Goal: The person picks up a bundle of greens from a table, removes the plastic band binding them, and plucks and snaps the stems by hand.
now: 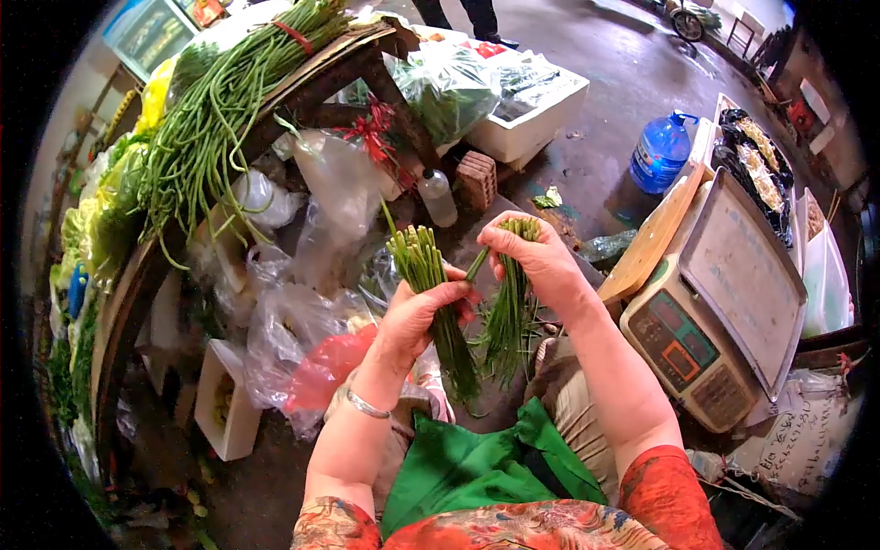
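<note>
My left hand (423, 310) is closed around a bunch of chives (454, 353), thin green stalks with their cut ends up and their tips hanging down. One stalk sticks up above the others. Opposite it, my right hand (536, 261) grips a second bunch of chives (509, 330), which also hangs downward. A short stalk slants between the two hands near the right thumb; which hand holds its far end is hard to tell. Both bunches are above my lap, over a green apron (477, 467).
Long beans (220, 119) lie on a curved wooden stand (115, 330) at left, with plastic bags (284, 321) below. A weighing scale (687, 339) stands at right, near a blue water bottle (660, 151). Ahead are a white foam box (522, 137), a brick (476, 179) and a clear bottle (437, 199).
</note>
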A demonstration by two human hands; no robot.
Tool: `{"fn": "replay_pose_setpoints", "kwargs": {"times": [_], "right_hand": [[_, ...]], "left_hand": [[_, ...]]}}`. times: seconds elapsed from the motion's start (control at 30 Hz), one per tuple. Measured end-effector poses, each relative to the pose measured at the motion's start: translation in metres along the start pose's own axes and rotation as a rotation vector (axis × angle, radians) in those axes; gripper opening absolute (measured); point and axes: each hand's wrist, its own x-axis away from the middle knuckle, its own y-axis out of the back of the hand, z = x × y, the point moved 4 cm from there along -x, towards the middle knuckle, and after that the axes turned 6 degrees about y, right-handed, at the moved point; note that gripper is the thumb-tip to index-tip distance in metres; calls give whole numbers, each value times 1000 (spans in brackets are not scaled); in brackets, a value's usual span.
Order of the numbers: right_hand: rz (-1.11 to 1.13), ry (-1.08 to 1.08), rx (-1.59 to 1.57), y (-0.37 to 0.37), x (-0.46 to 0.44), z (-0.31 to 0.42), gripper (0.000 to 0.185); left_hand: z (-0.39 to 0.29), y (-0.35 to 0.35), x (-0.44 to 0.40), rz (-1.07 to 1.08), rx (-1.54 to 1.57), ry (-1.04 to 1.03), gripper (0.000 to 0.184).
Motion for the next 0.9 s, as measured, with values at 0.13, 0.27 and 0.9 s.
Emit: {"fn": "replay_pose_setpoints", "kwargs": {"times": [0.13, 0.27, 0.9], "right_hand": [[-7, 34, -178, 2, -3, 5, 13], [36, 32, -148, 4, 1, 9, 14], [-19, -47, -43, 9, -1, 2, 13]], "left_hand": [[-1, -2, -1, 40, 145, -17, 14], [-3, -1, -3, 51, 173, -38, 15], [-4, 0, 2, 83, 0, -34, 23]]}}
